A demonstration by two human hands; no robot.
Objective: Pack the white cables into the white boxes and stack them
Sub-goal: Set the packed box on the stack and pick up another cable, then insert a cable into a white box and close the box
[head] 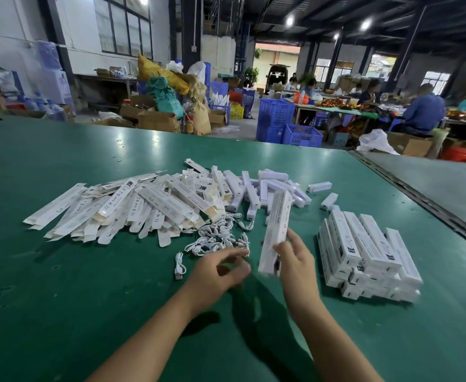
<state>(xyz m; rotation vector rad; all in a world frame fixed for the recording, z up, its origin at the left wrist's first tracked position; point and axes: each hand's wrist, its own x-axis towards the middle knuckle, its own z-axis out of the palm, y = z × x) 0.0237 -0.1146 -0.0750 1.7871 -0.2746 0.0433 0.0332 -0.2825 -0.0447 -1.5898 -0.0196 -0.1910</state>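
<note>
A spread heap of flat white boxes (110, 213) covers the left-centre of the frame on the green table (60, 312). They are long, narrow cartons with small black print, their tabs open, and some show a cream inner side. Just right of the heap's lower edge lies a tangle of white cables (220, 234), short leads with plugs. One coiled cable (179, 265) lies apart, to the lower left of the tangle.

The left hand (220, 270) hovers at the tangle's near edge with its fingers curled. It is motion-blurred, so I cannot tell whether it pinches a cable. To its right, the right hand (295, 260) grips a long white box (276, 230) round its lower half, with the box tilted up and away. The box's print is too blurred to read, and its lower end is smeared.

Behind it, mid-frame, lies a pile of small white blocks (253, 188). At the right, a stack of closed boxes (364, 252) lies in layers, the lower layers mostly hidden under the top row.
</note>
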